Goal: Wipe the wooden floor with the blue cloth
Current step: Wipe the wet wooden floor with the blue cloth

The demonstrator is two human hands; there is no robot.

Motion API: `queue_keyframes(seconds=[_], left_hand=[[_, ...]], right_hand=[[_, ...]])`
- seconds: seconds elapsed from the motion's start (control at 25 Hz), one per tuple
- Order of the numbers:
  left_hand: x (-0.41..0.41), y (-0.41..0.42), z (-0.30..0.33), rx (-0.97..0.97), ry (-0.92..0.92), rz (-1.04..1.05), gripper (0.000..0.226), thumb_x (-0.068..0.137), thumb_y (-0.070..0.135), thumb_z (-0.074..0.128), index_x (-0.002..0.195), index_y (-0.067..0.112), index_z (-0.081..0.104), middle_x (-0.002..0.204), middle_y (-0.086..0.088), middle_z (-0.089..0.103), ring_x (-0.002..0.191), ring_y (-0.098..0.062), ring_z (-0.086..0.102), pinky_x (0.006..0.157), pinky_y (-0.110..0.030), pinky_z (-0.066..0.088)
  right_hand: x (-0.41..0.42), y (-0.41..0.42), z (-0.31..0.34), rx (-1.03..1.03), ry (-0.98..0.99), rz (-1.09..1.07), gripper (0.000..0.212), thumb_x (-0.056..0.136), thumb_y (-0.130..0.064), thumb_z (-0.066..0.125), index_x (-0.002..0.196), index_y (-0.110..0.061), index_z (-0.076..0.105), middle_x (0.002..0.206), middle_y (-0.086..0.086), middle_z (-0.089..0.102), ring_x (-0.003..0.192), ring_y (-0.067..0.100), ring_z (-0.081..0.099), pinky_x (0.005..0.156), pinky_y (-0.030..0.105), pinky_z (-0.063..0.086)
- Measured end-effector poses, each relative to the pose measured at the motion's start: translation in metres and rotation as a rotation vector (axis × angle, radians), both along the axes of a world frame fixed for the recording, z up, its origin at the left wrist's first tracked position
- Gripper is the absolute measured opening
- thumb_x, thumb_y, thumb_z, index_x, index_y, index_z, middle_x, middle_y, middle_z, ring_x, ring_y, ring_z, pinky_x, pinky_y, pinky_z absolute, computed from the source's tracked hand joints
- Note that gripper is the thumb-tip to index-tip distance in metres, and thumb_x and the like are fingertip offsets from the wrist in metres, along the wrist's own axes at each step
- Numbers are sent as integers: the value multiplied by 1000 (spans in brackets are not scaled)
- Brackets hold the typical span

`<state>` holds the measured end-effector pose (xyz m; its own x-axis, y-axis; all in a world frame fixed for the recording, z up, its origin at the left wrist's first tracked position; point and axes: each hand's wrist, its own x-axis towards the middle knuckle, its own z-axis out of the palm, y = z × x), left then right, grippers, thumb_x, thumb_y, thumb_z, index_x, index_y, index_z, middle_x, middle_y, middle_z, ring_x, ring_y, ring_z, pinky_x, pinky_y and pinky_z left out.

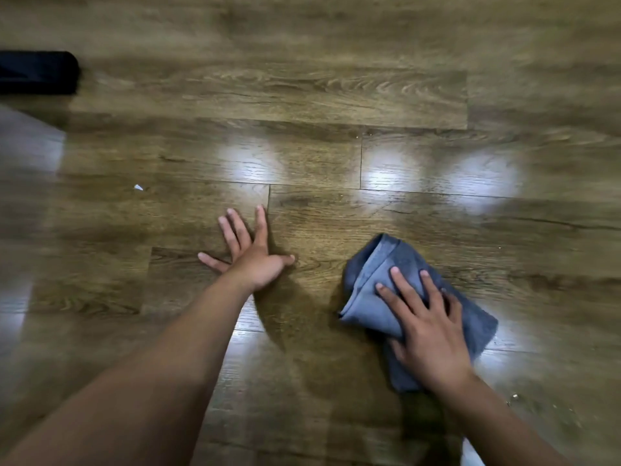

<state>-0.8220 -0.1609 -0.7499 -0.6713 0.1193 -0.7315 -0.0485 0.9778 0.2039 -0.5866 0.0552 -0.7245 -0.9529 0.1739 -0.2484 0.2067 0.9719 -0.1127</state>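
The blue cloth (376, 284) lies folded and bunched on the wooden floor (302, 156), right of centre. My right hand (426, 327) lies flat on top of it, fingers straight and spread, pressing it to the boards. My left hand (248, 247) rests palm down on the bare floor to the left of the cloth, fingers splayed, a short gap from it. Both forearms reach in from the bottom edge.
A dark black object (37, 72) lies on the floor at the far left. A small white scrap (138, 187) sits on the boards left of my left hand. Pale crumbs (514, 396) dot the floor at lower right. Light glare patches shine across the middle boards.
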Motion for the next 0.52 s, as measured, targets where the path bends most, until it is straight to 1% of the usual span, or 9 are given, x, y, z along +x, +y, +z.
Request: queue_keyframes(seconds=[0.04, 0.12, 0.16, 0.24, 0.36, 0.44, 0.48, 0.52], left_hand=[[-2, 2, 1, -5, -33, 0, 114, 83, 67, 63, 140, 56, -35, 120, 7, -70, 123, -17, -60, 97, -80, -21], [-5, 3, 1, -13, -74, -19, 109, 85, 72, 56, 139, 56, -37, 115, 8, -72, 124, -18, -60, 97, -81, -18], [-6, 4, 2, -17, -81, -28, 105, 87, 74, 52, 138, 55, -38, 117, 9, -72, 127, -20, -59, 97, -81, -17], [-7, 5, 2, -42, -89, -42, 102, 88, 77, 45, 136, 55, -41, 118, 9, -72, 130, -22, -57, 98, -82, -15], [-7, 4, 2, -62, -97, -62, 101, 87, 80, 41, 124, 58, -50, 109, 11, -75, 128, -23, -59, 98, -83, -13], [-7, 2, -1, -65, -94, -65, 102, 86, 81, 41, 110, 61, -56, 109, 13, -76, 117, -19, -64, 98, -83, -13], [-7, 2, -3, -63, -88, -62, 100, 85, 82, 40, 108, 63, -55, 110, 14, -75, 111, -17, -66, 97, -83, -14], [-7, 1, -4, -58, -77, -55, 96, 84, 83, 37, 110, 64, -54, 111, 16, -75, 109, -16, -66, 96, -83, -14]], right_hand=[[-7, 15, 2, 7, 12, -36, 77, 72, -42, 73, 144, -28, 51, 159, 1, 36, 139, 43, 37, 97, 62, 37], [-29, 43, 2, 12, 41, -104, 68, 81, -41, 61, 146, -26, 48, 159, 2, 35, 138, 40, 40, 97, 59, 38], [-42, 56, 2, 12, 56, -159, 64, 86, -38, 60, 147, -26, 46, 160, 2, 34, 139, 39, 39, 98, 59, 38], [-73, 77, -1, 7, 75, -336, 63, 89, -35, 62, 149, -28, 42, 161, 1, 30, 141, 38, 36, 102, 60, 35], [-126, 88, -3, -24, 78, -568, 61, 92, -43, 57, 149, -33, 37, 163, -1, 24, 140, 41, 31, 106, 64, 29], [-158, 77, -5, -23, 35, -599, 59, 93, -49, 53, 148, -36, 35, 165, 0, 17, 141, 46, 25, 108, 69, 24], [-172, 66, -6, -15, 6, -562, 59, 93, -52, 51, 148, -38, 34, 166, -1, 11, 142, 49, 21, 108, 71, 20], [-183, 52, -5, -10, -21, -500, 60, 93, -57, 48, 148, -41, 32, 167, -2, 6, 143, 52, 16, 108, 73, 18]])
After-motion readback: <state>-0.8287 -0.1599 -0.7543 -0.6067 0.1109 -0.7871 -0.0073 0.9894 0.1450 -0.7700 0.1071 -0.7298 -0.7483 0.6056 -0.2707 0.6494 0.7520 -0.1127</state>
